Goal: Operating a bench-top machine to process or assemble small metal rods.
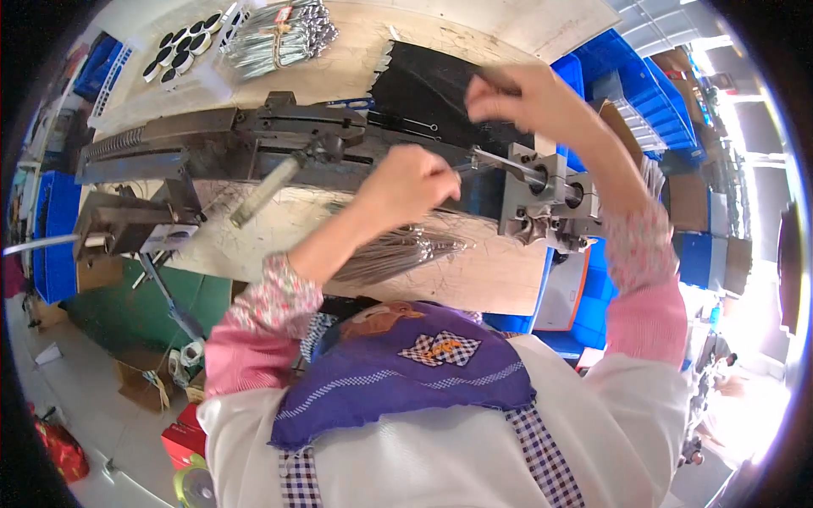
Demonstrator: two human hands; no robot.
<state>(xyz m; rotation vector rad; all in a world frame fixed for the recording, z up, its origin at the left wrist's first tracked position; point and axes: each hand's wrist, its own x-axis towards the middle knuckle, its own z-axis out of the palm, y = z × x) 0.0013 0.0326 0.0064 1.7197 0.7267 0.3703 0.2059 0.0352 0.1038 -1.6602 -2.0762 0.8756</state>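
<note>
My left hand (pixel 411 188) is curled, its fingertips closed beside a thin metal rod (pixel 508 162) that runs into a steel clamp block (pixel 533 199). Whether those fingertips grip the rod's end or some other small piece cannot be made out. Over a black cloth (pixel 415 80), my right hand (pixel 533 100) is raised and a little blurred, its thumb and fingers around a dark, flat piece (pixel 500 80). Two thin metal rods with looped ends (pixel 415 124) lie on the cloth between the hands. Below my left wrist rests a bundle of thin metal rods (pixel 389 256).
A long dark steel machine bed (pixel 229 140) with a lever handle (pixel 267 190) spans the wooden bench (pixel 500 262). Behind it are a bundle of wrapped rods (pixel 279 42) and a clear tray (pixel 157 102) of black-and-white round parts. Blue bins (pixel 627 76) stand at the right.
</note>
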